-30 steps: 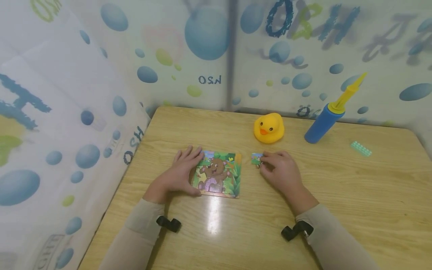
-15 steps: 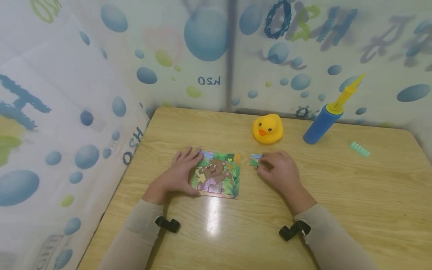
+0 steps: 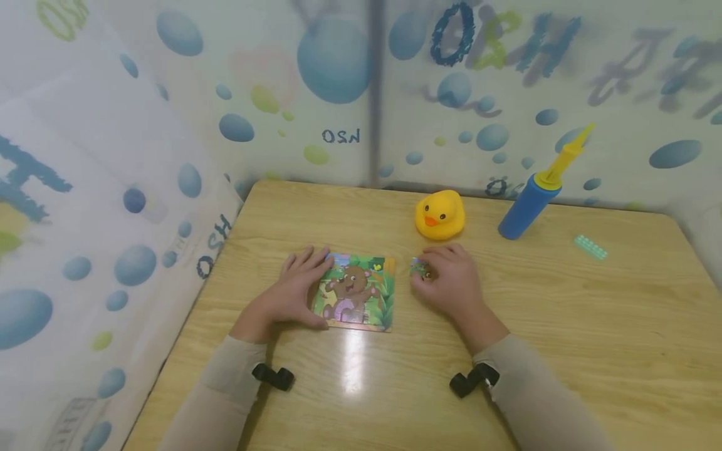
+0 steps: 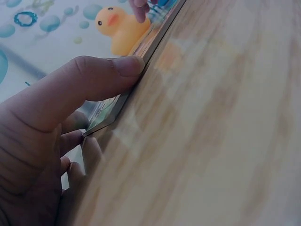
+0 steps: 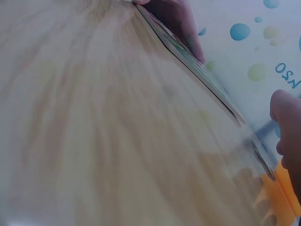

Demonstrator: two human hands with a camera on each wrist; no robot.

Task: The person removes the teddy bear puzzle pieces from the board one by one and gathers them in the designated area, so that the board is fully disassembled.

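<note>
A square jigsaw puzzle with a brown bear picture lies flat on the table. My left hand rests at its left side, fingers stretched toward the back left corner. In the left wrist view, the thumb presses along the puzzle's front edge. Right of the puzzle lie small loose puzzle pieces, partly covered by my right hand. Its thumb and forefinger are bent and spread around the pieces. In the right wrist view, a piece lies on the tabletop with the fingers apart from it.
Behind the right hand sits a yellow rubber duck. A blue hand pump with a yellow nozzle stands farther right, near the wall. At the right lies a pale green studded toy brick. Patterned walls border the table.
My right hand has shifted left over the small pieces, its fingers now spread around them. The left hand stays at the puzzle. The whole head view has slid slightly left.
</note>
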